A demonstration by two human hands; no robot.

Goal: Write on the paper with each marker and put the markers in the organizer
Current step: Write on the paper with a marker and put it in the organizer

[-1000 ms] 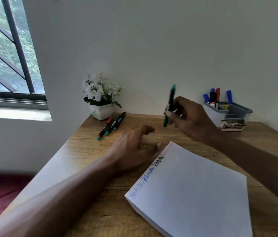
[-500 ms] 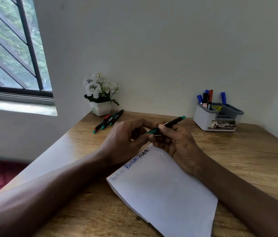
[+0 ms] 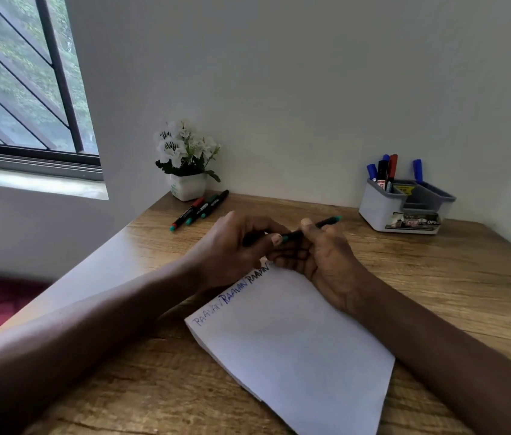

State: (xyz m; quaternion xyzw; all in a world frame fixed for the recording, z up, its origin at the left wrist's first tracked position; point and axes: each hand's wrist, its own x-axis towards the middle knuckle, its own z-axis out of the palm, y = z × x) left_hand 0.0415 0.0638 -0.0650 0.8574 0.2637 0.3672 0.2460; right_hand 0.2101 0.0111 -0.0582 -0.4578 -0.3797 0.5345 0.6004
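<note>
Both hands hold one black marker with green ends [image 3: 324,223] just above the far corner of the white paper sheet [image 3: 295,340] on the wooden surface [image 3: 442,277]: the left hand [image 3: 235,246] curls round its left end, the right hand [image 3: 326,255] pinches its middle. The grey-and-white plastic organizer [image 3: 376,211] stands far right

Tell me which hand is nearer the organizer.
Right. The right hand holds the marker just left of the organizer and nearer the camera; the left hand holds the same marker farther left, beyond the right.
</note>
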